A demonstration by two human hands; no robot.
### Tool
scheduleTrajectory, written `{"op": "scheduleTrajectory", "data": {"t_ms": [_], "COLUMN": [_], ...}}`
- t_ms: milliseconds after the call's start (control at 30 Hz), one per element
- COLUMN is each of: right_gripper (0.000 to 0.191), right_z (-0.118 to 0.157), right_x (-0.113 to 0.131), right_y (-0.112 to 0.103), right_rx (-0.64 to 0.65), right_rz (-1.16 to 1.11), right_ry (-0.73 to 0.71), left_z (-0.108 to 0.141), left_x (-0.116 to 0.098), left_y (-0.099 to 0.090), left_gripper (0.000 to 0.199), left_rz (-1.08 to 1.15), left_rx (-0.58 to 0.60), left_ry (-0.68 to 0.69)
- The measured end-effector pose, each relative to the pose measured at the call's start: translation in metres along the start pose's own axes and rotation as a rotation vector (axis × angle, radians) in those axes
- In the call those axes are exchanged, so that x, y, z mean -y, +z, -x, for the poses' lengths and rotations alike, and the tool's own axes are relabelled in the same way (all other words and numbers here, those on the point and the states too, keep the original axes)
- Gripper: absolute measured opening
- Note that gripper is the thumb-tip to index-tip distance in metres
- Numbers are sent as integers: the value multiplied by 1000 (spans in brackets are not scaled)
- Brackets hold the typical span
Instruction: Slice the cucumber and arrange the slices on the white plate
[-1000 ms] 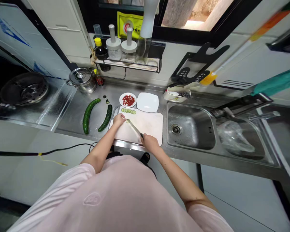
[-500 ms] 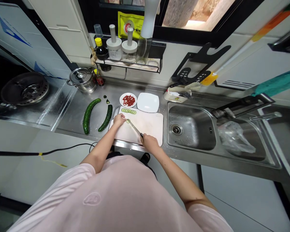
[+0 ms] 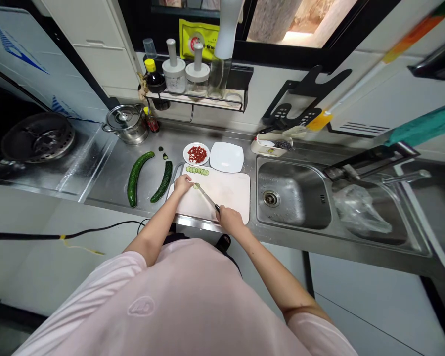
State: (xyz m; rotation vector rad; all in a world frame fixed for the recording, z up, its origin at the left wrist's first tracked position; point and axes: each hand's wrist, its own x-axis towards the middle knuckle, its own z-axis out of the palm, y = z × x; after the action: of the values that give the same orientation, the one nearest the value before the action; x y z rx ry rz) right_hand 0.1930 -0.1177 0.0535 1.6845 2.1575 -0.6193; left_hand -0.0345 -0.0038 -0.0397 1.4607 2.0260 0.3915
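My right hand is wrapped round the black handle of a kitchen knife, its blade slanting up and left over the white cutting board. At the blade's tip lies a round cucumber slice. My left hand is by the board's left side with its fingers drawn together, just left of that slice; what they hold, if anything, is too small to make out. A row of overlapping cucumber slices lies along the board's far edge. Left of the board are a cut cucumber and a longer whole cucumber.
Behind the board stand a plate of chopped red pieces and a white square plate. Small cucumber ends lie on the counter. To the right is a steel sink; a lidded pot stands at the back left.
Hardly anything differs. Both hands, the knife and the slice at its tip keep their places; the view has shifted very slightly.
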Motion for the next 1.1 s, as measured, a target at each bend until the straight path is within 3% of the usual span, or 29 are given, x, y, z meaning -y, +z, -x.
{"op": "scheduleTrajectory", "data": {"t_ms": [467,1100], "right_gripper": [31,29], "right_z": [21,2], "right_x": [-10,5], "right_y": [9,2], "right_rx": [11,-12], "right_rz": [-1,12], "right_ry": [31,23], "left_z": [0,2], "left_x": [0,-2], "left_y": [-1,-2], "left_gripper": [23,23], "left_rz": [0,0], "left_rx": [6,-1], "left_ry": [-10,-9]}}
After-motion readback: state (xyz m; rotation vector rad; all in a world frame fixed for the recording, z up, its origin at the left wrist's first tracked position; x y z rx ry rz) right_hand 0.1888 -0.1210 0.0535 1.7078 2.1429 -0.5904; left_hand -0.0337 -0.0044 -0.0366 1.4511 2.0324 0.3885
